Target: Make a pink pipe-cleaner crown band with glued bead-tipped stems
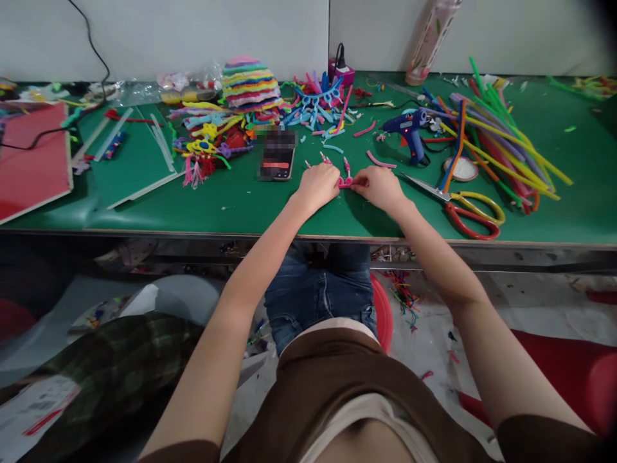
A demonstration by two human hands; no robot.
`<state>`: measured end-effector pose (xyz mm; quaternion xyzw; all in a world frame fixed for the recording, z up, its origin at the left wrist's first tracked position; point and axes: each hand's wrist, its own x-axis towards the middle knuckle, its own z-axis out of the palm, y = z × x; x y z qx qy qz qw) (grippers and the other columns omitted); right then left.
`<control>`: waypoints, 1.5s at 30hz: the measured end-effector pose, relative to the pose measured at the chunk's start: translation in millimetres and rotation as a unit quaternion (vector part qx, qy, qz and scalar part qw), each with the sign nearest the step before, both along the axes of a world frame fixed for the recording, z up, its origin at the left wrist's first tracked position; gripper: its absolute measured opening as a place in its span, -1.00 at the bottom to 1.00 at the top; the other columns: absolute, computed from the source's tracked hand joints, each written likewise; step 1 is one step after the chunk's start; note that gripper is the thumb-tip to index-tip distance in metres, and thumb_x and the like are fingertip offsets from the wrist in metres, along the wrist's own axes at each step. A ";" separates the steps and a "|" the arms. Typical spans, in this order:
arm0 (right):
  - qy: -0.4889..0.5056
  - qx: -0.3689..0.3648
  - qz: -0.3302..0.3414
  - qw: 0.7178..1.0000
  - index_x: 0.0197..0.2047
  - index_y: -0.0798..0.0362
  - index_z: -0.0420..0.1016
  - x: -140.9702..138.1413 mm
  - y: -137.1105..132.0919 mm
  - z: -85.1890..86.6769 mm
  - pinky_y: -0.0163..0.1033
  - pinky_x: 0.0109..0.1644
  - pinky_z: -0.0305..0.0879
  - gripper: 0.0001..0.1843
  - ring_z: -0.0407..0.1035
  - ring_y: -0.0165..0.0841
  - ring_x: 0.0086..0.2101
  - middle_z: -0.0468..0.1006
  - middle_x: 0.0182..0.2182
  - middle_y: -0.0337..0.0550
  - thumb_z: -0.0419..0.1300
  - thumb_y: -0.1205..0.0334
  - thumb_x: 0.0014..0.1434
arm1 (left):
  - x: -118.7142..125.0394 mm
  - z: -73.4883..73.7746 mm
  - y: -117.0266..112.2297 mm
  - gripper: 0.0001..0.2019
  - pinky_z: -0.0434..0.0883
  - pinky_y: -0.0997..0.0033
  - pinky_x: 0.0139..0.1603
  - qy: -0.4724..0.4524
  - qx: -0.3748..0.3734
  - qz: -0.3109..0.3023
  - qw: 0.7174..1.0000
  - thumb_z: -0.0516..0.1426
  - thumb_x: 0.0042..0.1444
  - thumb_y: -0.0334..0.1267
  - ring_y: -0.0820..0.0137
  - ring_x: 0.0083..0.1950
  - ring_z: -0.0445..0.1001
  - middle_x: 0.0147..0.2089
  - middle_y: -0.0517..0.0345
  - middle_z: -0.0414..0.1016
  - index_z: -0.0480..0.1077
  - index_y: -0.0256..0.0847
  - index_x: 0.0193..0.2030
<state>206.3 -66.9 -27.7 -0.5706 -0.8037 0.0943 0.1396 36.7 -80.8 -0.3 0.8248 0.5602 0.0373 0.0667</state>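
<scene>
My left hand (318, 186) and my right hand (380, 188) rest close together on the green table top (216, 206). Both are closed in a pinch on a small pink pipe-cleaner piece (345, 181) that lies between them, its short ends sticking up toward the far side. Loose pink pipe-cleaner bits (380, 161) lie just beyond my hands. A phone (278, 157) lies flat to the left of my left hand.
Red-and-yellow scissors (470, 209) lie to the right, a blue glue gun (409, 132) behind them. Long coloured pipe cleaners (501, 141) fan out at the right. Finished colourful pieces (212, 138), a striped stack (250, 83) and green boards (130, 154) fill the left.
</scene>
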 end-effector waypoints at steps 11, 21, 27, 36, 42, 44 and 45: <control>0.017 -0.002 0.001 1.000 -0.21 0.03 0.57 -0.6 -0.8 4.0 -0.15 -0.19 0.30 -0.82 0.43 -0.20 -0.23 0.60 -0.25 -0.09 0.21 0.23 0.10 | -29.5 8.4 -8.6 -0.82 0.36 0.28 -0.05 -0.076 0.021 0.032 0.996 0.10 0.13 -0.32 0.25 -0.06 0.43 -0.14 -0.02 0.47 0.50 -0.23 -0.18; -0.098 0.076 0.095 0.988 -0.18 0.09 0.55 -17.3 5.2 6.6 0.06 0.03 0.15 -0.69 0.31 -0.07 -0.07 0.50 -0.15 0.05 0.06 0.10 0.23 | -24.4 -10.7 -13.7 -0.77 0.35 0.22 -0.02 -0.029 0.078 0.017 0.996 0.08 0.18 -0.25 0.13 0.07 0.34 -0.07 -0.12 0.44 0.50 -0.27 -0.12; -0.140 0.074 0.128 0.979 -0.14 0.11 0.53 -20.9 13.4 10.2 0.11 0.11 0.05 -0.67 0.27 -0.01 0.00 0.50 -0.15 0.06 0.09 0.06 0.20 | -14.1 -9.3 -10.6 -0.72 0.29 0.12 0.06 -0.004 0.085 -0.023 0.996 0.03 0.17 -0.35 0.08 0.09 0.33 -0.07 -0.18 0.47 0.51 -0.34 -0.09; -0.148 0.034 0.168 0.974 -0.30 0.12 0.52 -25.9 21.4 16.6 0.07 0.08 0.05 -0.81 0.26 0.00 0.01 0.54 -0.23 0.03 0.23 0.17 0.08 | -15.7 -3.7 -4.2 -0.76 0.18 0.11 0.17 -0.016 0.049 -0.040 0.998 0.05 0.16 -0.36 0.08 0.16 0.28 -0.05 -0.12 0.46 0.53 -0.24 -0.15; -0.078 0.066 0.164 0.981 -0.33 0.12 0.48 -18.1 20.6 45.5 0.06 0.09 0.10 -0.77 0.25 -0.07 0.06 0.53 -0.21 -0.05 0.12 0.14 0.22 | -24.1 28.6 2.6 -0.75 0.20 0.14 0.15 -0.033 0.046 -0.038 0.998 0.06 0.16 -0.32 0.09 0.14 0.30 -0.11 -0.09 0.44 0.49 -0.30 -0.10; -0.053 0.083 0.168 0.981 -0.34 0.11 0.47 -15.1 20.3 60.8 0.05 0.09 0.12 -0.72 0.25 -0.11 0.07 0.54 -0.20 -0.06 0.06 0.13 0.27 | -25.3 43.2 3.1 -0.75 0.20 0.17 0.14 -0.054 0.049 -0.035 0.997 0.07 0.15 -0.31 0.09 0.14 0.30 -0.12 -0.08 0.43 0.48 -0.32 -0.08; -0.050 0.091 0.171 0.980 -0.33 0.10 0.46 -13.8 19.9 68.6 0.05 0.10 0.12 -0.71 0.25 -0.12 0.07 0.54 -0.19 -0.06 0.04 0.12 0.28 | -25.2 50.2 3.4 -0.74 0.21 0.19 0.14 -0.064 0.049 -0.032 0.996 0.07 0.15 -0.31 0.08 0.15 0.30 -0.11 -0.08 0.43 0.48 -0.33 -0.08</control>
